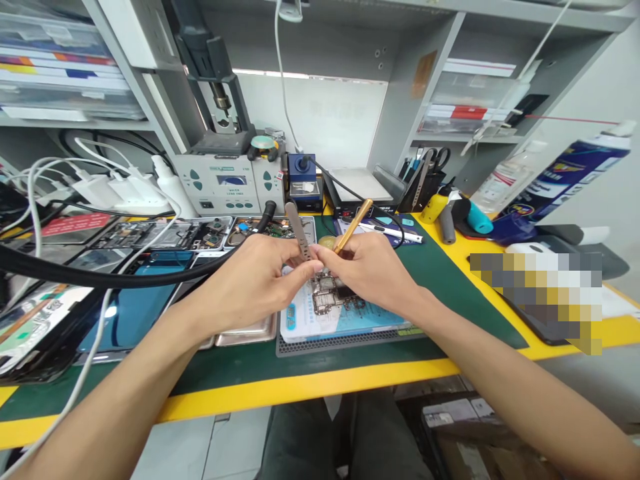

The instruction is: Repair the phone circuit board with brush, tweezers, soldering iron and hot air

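In the middle of the head view, my left hand [263, 275] is closed on a pair of grey tweezers [298, 230] with small holes along the side. Close beside it, my right hand [377, 270] grips a slim gold pen-shaped tool [356, 223], its upper end leaning right. Both hands' fingertips nearly meet above a phone circuit board [326, 298]. That board lies on a blue and white pad [295, 328], which rests on a dark honeycomb-patterned mat [320, 347]. The lower tips of both tools are hidden by my fingers.
Phone parts and a blue phone back [155, 287] lie to the left, crossed by a thick black hose [115, 275]. Behind stands a hot-air station [223, 183]. At right are a tool holder [425, 183], bottles and a blue spray can [565, 177].
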The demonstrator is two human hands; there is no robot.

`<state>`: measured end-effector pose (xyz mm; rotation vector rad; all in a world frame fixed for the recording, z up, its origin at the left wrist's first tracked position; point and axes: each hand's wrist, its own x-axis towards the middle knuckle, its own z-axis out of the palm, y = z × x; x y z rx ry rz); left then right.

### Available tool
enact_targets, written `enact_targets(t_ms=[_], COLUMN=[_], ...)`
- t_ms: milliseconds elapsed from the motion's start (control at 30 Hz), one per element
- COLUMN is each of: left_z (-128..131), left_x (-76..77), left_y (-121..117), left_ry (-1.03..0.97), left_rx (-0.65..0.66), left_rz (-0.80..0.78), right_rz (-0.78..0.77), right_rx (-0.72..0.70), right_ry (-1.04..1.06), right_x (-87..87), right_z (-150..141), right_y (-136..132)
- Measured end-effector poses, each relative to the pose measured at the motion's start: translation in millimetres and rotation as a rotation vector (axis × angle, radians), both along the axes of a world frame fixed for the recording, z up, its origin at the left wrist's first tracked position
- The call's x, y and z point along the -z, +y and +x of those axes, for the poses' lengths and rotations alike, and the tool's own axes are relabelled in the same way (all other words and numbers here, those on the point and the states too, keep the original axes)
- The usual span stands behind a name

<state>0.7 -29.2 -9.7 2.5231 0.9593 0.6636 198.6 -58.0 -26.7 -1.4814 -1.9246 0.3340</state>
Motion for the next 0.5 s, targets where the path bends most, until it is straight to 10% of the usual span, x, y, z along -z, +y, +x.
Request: enact_targets(t_ms=[500], left_z=[-2.4], left_x=[-2.0], left_y=[-1.6], left_ry=[0.013], left_rx=[0.003], left_rz=[0.035], right_rz=[0.331], right_rx=[0.158], right_ry=[0.310], right_x=[-24.0], right_z=[56.7], right_y=[14.7])
